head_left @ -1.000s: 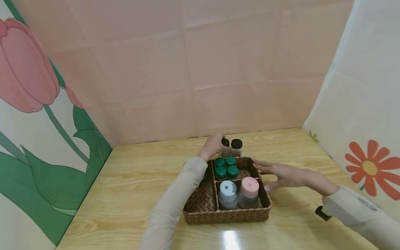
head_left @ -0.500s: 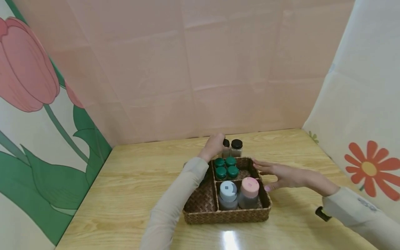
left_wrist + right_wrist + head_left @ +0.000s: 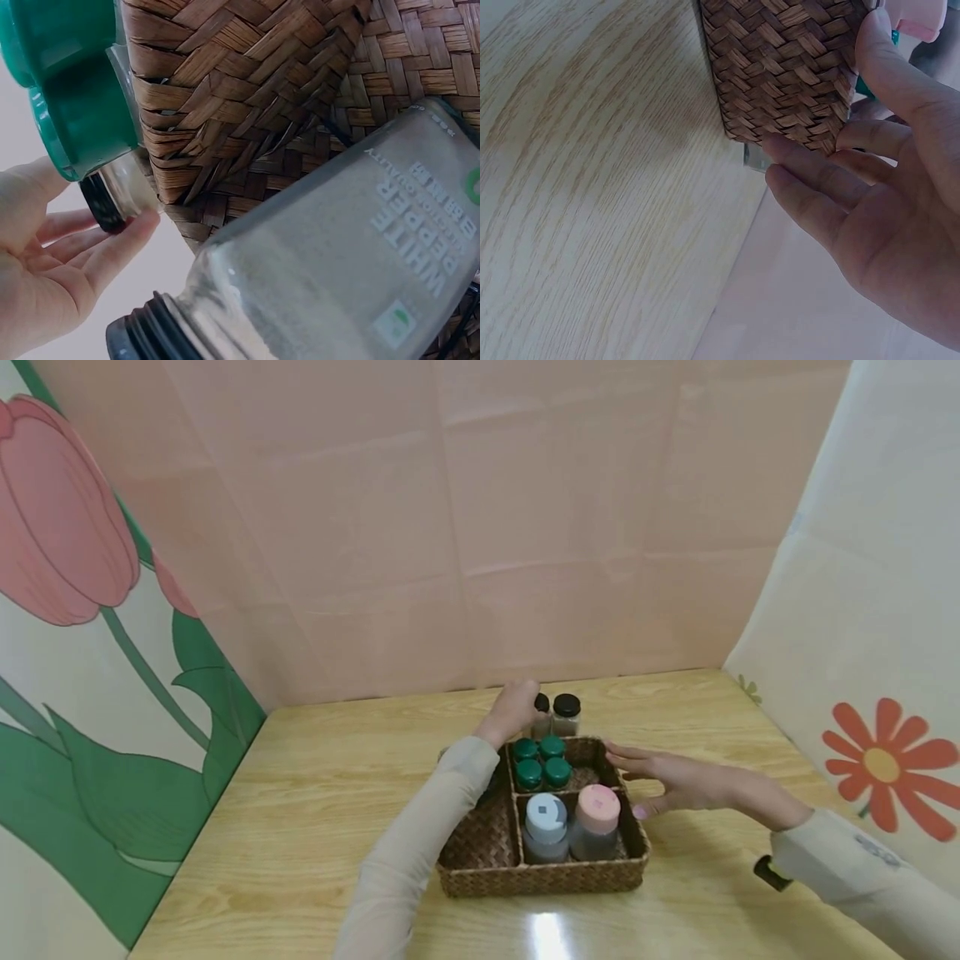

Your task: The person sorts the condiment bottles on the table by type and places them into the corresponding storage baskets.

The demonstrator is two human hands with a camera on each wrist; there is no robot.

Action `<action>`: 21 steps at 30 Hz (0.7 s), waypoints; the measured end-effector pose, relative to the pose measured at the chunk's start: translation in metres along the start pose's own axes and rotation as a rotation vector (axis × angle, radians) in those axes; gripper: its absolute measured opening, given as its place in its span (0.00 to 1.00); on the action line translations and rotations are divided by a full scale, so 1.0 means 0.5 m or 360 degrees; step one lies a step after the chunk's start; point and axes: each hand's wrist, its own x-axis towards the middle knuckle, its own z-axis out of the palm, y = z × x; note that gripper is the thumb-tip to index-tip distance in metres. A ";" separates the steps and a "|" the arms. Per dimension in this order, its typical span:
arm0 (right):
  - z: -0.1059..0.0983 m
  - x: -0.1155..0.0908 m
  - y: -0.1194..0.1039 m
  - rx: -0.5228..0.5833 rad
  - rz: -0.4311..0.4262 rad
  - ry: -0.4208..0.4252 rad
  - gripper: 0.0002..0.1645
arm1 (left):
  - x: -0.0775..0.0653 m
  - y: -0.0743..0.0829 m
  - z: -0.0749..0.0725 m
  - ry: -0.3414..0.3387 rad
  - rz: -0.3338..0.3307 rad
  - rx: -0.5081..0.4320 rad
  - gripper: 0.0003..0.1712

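Observation:
Behind the woven basket (image 3: 540, 882), my left hand (image 3: 512, 710) holds a small black-capped spice jar (image 3: 127, 191), its fingers around the capped end in the left wrist view. A second black-capped jar (image 3: 566, 715) stands just to its right. My right hand (image 3: 686, 781) touches the basket's right wall, fingers extended along the weave and thumb near the rim in the right wrist view. Several green-capped jars (image 3: 528, 772) stand in the back right compartment. At the front right are a white-capped bottle (image 3: 547, 828) and a pink-capped bottle (image 3: 597, 823).
In the basket's left compartment lies a white pepper bottle (image 3: 345, 247) with a black cap, mostly hidden by my left arm in the head view. The wooden table (image 3: 315, 802) meets a pink backdrop (image 3: 375, 568) close behind the jars. A flowered panel (image 3: 862, 635) borders the right side.
The head view has shifted very slightly. Both hands, the jars and the basket otherwise stay in place.

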 end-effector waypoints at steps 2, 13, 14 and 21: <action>-0.001 -0.001 -0.001 0.0007 -0.0007 0.0002 0.55 | 0.000 0.001 -0.001 -0.0007 -0.0003 0.0007 0.10; -0.004 -0.002 0.001 0.0043 -0.0002 -0.0013 0.55 | 0.003 0.005 -0.011 -0.0034 -0.0011 -0.0023 0.12; -0.004 -0.002 0.001 0.0042 -0.0001 -0.0014 0.55 | 0.004 0.005 -0.013 -0.0033 -0.0017 -0.0026 0.13; -0.005 0.000 0.007 0.0050 -0.0006 -0.0017 0.55 | 0.011 -0.001 -0.033 -0.0042 -0.0062 -0.0029 0.19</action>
